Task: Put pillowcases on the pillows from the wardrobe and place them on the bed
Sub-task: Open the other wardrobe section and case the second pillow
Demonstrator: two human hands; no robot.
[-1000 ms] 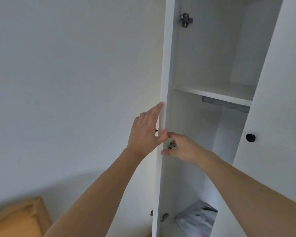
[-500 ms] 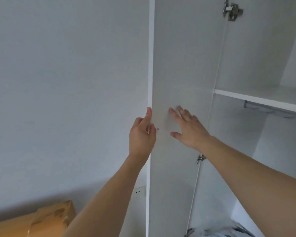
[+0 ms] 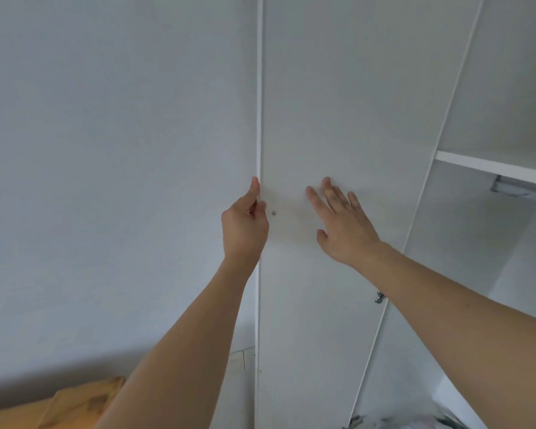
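The white wardrobe door [image 3: 338, 103] stands swung wide open, its inner face toward me. My left hand [image 3: 244, 224] grips the door's outer edge at about mid height, thumb on the inner face. My right hand [image 3: 342, 222] lies flat on the inner face with fingers spread, holding nothing. At the bottom right, inside the wardrobe, a bit of pale bedding [image 3: 415, 424] shows; I cannot tell whether it is a pillow or a pillowcase. The bed is out of view.
A white shelf [image 3: 492, 167] crosses the wardrobe interior at right, with a hanging rail [image 3: 520, 188] under it. A door hinge [image 3: 379, 297] shows beside my right forearm. A bare wall [image 3: 106, 150] fills the left; a wooden furniture corner [image 3: 75, 404] sits bottom left, a wall socket [image 3: 239, 360] above it.
The door has swung further open toward the wall. My right hand moved from the hinge side onto the inner face and spread flat; my left hand shifted to grip the edge.
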